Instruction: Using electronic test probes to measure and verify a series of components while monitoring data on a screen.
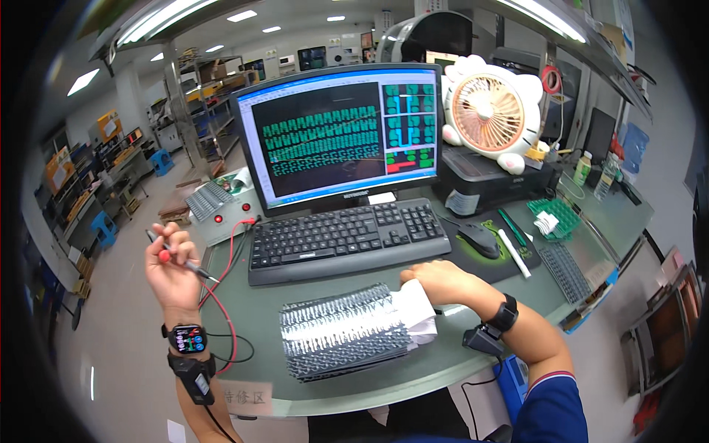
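My left hand point(173, 273) is raised at the left of the desk, fingers curled around test probes point(198, 270) with red and black parts. A red lead point(226, 314) and a black lead hang below this hand. In front of me lies a stack of grey circuit board panels point(340, 332), with rows of small parts and a bright glare on top. White paper or cloth point(415, 310) covers its right end. My right hand point(439, 282) is closed at the far edge of that white piece; its fingertips are hidden, and what they hold cannot be made out.
Behind the stack are a black keyboard point(347, 240) and a monitor point(325, 140) with a green board layout. A mouse point(478, 240), a white pen point(515, 253), a printer point(495, 181), a fan point(487, 111) and a green basket point(554, 218) stand right. A test box point(235, 216) sits left.
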A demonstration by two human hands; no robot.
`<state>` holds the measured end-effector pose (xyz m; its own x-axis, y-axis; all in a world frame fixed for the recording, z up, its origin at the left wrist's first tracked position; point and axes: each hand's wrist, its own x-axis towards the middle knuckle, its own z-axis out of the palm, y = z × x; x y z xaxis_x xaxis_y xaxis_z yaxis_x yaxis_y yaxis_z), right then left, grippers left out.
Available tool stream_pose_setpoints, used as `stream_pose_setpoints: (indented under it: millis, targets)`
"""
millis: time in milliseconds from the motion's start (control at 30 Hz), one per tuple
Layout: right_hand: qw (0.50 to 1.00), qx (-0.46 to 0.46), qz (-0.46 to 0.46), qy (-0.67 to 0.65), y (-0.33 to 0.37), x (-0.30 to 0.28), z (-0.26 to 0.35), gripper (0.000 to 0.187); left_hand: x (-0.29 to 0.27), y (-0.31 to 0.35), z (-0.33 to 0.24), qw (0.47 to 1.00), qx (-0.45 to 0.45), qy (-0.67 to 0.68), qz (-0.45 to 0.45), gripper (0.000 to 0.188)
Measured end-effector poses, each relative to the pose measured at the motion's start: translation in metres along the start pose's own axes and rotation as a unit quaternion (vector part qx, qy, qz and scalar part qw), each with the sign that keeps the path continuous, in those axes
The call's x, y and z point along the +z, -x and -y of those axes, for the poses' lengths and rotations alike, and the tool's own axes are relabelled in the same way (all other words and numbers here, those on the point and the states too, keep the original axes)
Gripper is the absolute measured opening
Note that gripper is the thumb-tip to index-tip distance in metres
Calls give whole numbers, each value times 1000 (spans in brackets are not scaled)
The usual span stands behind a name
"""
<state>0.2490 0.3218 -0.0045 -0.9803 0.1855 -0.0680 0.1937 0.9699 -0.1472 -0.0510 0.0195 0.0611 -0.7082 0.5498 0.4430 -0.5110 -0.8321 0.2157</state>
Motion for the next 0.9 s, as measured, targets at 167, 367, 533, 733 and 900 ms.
stream_pose_setpoints:
  millis: [167, 367, 533, 733, 900]
  targets:
    - [988, -7, -77, -130, 1, -27, -20, 20, -33, 9, 5, 997, -16, -11, -81, 30]
    - [798, 10, -232, -556, -17, -26, -23, 22, -60, 11, -3, 993, 6, -26, -113, 34]
    - [789, 27, -271, -550, -8, -5, -35, 14, -69, 5, 13, 989, -9, -54, -135, 24]
    - [802, 4, -245, -545, -16, 1, -25, 18, -52, 12, 15, 981, -36, -118, -152, 36]
    - [802, 4, -250, -543, -13, -1, -15, 16, -64, 13, 16, 985, -68, -119, -103, 51]
